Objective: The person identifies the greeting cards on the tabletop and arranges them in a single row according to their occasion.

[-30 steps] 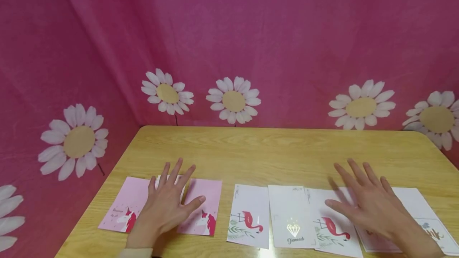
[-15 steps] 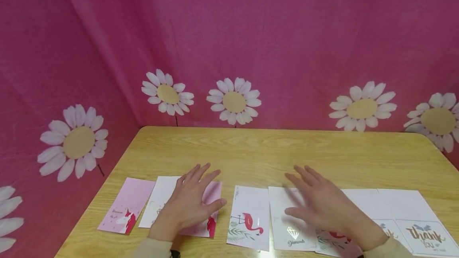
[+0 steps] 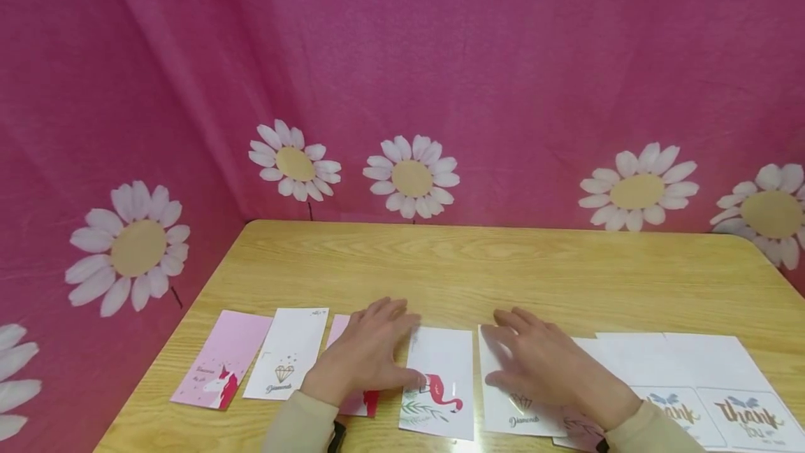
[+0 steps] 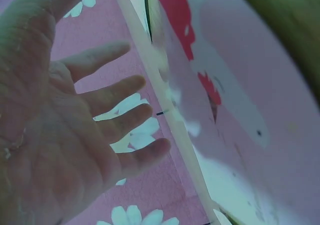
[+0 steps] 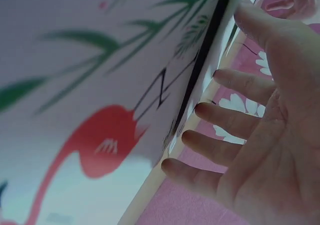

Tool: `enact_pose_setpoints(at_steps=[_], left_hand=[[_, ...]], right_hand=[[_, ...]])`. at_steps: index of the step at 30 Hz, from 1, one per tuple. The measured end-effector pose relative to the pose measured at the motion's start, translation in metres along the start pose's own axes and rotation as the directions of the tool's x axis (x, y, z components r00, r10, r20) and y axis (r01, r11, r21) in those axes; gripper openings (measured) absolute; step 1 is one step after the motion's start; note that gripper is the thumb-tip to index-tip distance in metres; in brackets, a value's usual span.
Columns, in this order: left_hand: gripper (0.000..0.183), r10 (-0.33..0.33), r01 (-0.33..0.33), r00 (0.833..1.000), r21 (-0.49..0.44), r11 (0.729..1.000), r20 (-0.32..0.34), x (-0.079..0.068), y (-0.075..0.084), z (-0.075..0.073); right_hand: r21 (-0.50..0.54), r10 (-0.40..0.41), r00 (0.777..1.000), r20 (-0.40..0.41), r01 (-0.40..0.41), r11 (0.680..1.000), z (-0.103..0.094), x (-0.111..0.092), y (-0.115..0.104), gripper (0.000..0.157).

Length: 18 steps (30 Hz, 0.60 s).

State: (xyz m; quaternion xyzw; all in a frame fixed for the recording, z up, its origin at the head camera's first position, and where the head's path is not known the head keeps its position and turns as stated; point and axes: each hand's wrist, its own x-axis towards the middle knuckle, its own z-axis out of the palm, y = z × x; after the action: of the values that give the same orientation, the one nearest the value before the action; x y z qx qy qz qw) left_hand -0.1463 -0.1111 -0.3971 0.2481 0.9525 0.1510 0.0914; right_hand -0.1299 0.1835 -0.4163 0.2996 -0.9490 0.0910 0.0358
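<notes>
Table (image 3: 440,264) stretches beyond the flamingo card (image 3: 443,383). Mostly left of that card, the released left hand (image 3: 367,348) is over a unicorn card (image 3: 360,404); right of the flamingo card, the right hand (image 3: 541,358), also released, is over a diamond card (image 3: 512,414).

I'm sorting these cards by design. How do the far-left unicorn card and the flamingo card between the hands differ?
The unicorn card is pink; the flamingo card is white. The unicorn card shows a red-maned unicorn head, the flamingo card a red bird with green leaves. In the head view, the left hand overlaps the flamingo card's edge, while the unicorn card is unobstructed. Both lie on the table, printed sides up.
</notes>
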Motion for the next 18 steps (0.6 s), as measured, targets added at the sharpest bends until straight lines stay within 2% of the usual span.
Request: enact_pose_setpoints(at_steps=[6, 11, 18], left_hand=[[0.083, -0.024, 0.024, 0.999, 0.009, 1.0, 0.03, 0.004, 0.002, 0.001], [0.083, -0.038, 0.037, 0.999, 0.012, 0.999, 0.039, 0.007, 0.001, 0.002], [0.082, -0.049, 0.05, 0.998, -0.003, 0.999, 0.047, 0.01, 0.0, 0.001]], right_hand=[[-0.022, 0.018, 1.0, -0.002, -0.018, 1.0, -0.004, 0.001, 0.0, 0.063], [0.0, 0.038, 0.999, -0.015, -0.038, 0.999, -0.008, 0.011, -0.007, 0.062], [0.059, 0.043, 0.998, 0.05, -0.046, 0.997, -0.006, 0.029, -0.019, 0.07]])
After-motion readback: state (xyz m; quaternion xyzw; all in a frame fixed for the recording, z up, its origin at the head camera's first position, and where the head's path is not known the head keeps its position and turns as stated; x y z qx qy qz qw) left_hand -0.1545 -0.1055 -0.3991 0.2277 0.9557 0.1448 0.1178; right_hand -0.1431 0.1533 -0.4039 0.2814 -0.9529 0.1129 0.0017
